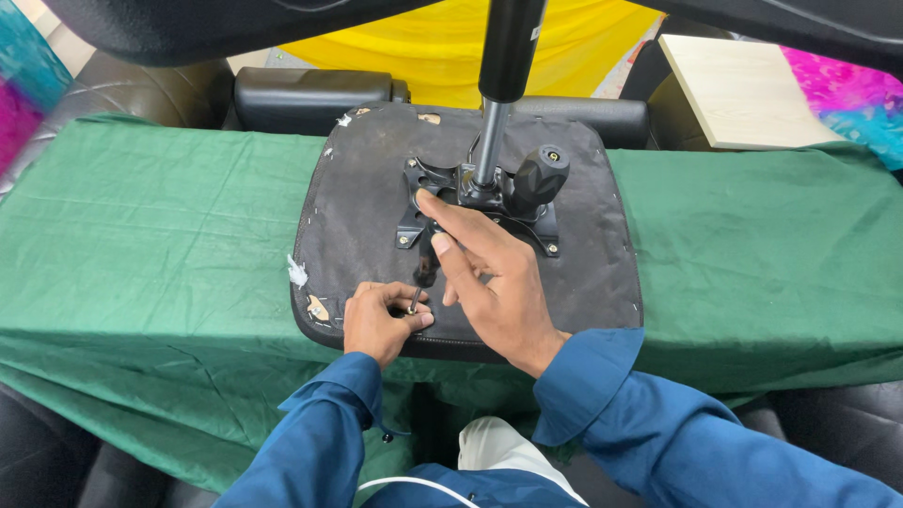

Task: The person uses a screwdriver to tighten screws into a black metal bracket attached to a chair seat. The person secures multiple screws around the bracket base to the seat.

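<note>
An upturned black chair seat [583, 254] lies on a green cloth. A black metal mounting plate [541, 226] with a gas cylinder [503, 66] and a black knob lever [538, 174] is fixed at its middle. My left hand [376, 325] rests on the seat's near edge, fingers pinched around a small bolt [415, 299]. My right hand [494, 282] hovers over the seat with fingers spread, its forefinger reaching to the plate's near left part. It holds nothing that I can see.
The green cloth [160, 235] covers a table. Black chair armrests [310, 94] lie behind the seat. A pale wooden board [738, 89] sits at the back right. Yellow fabric [442, 47] hangs beyond. Black chair base arms [188, 28] reach across the top.
</note>
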